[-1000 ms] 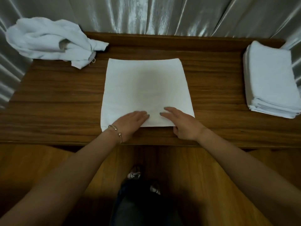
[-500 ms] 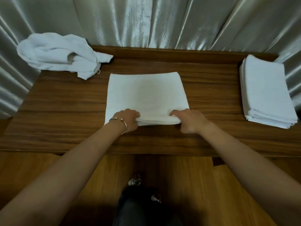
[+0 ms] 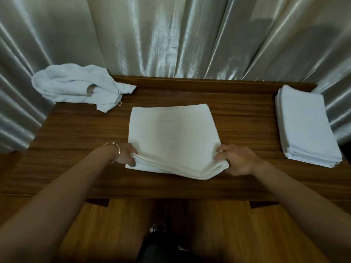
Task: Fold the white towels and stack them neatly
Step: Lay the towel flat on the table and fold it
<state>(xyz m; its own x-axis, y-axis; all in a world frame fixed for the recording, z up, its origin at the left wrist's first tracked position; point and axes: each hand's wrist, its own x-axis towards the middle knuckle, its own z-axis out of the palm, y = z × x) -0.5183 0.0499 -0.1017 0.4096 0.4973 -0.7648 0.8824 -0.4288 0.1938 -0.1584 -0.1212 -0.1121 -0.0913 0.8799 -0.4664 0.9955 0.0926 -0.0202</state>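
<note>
A white towel [image 3: 173, 133] lies folded flat in the middle of the wooden table [image 3: 76, 133]. My left hand [image 3: 126, 155] pinches its near left corner and my right hand [image 3: 237, 160] grips its near right corner. The near edge is lifted slightly off the table and sags between the hands. A stack of folded white towels [image 3: 303, 126] sits at the table's right end. A crumpled heap of unfolded white towels [image 3: 77, 86] lies at the back left corner.
Shiny silver curtains [image 3: 171, 35] hang close behind and beside the table. Bare wood shows on the table between the middle towel and the stack. Wooden floor and my shoes [image 3: 157, 228] are below the table's front edge.
My hands went from resting flat on the towel's near edge to gripping its near corners and spreading apart. The near edge has risen off the table. The camera tilted up.
</note>
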